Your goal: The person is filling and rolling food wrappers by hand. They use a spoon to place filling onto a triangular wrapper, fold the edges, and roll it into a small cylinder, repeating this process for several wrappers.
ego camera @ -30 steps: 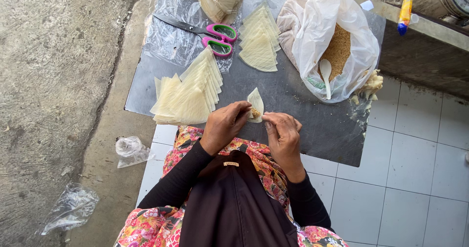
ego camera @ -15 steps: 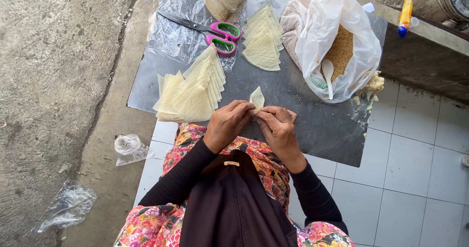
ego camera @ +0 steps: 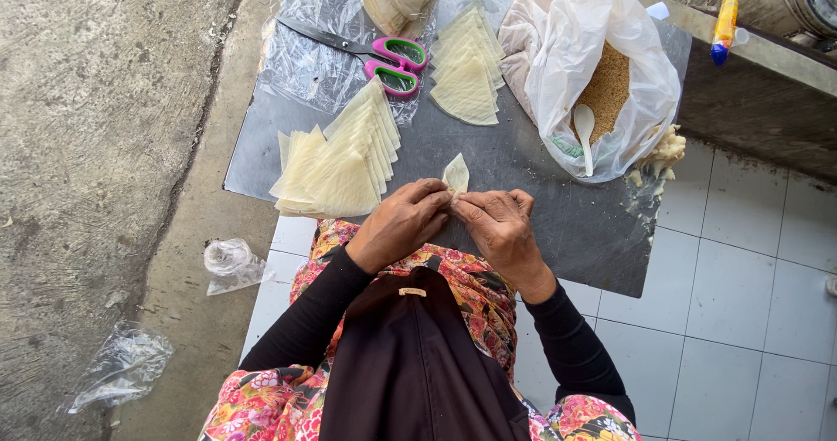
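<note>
A small pale pastry wrapper [ego camera: 455, 176], folded to a point, is held upright just above the near middle of a dark grey board [ego camera: 540, 223]. It is pinched at its lower end between the fingertips of both hands: the left hand [ego camera: 401, 223] is closed on it from the left, the right hand [ego camera: 499, 230] from the right, the fingertips of the two meeting below the wrapper.

To the left of the hands, a fanned stack of triangular wrappers [ego camera: 336, 166] is laid close to the board's left edge. Bare board is left to the right of the hands, up to the near right corner. Farther off, a smaller stack of triangles [ego camera: 466, 75] is set beside pink-handled scissors [ego camera: 388, 57], which rest on clear plastic film [ego camera: 305, 66]. At the far right, a white plastic bag [ego camera: 602, 57] is opened on brown crumbly filling with a white spoon [ego camera: 583, 132] in it. White tiles [ego camera: 741, 319] are seen beyond the board's right edge, rough concrete [ego camera: 96, 145] beyond its left.
</note>
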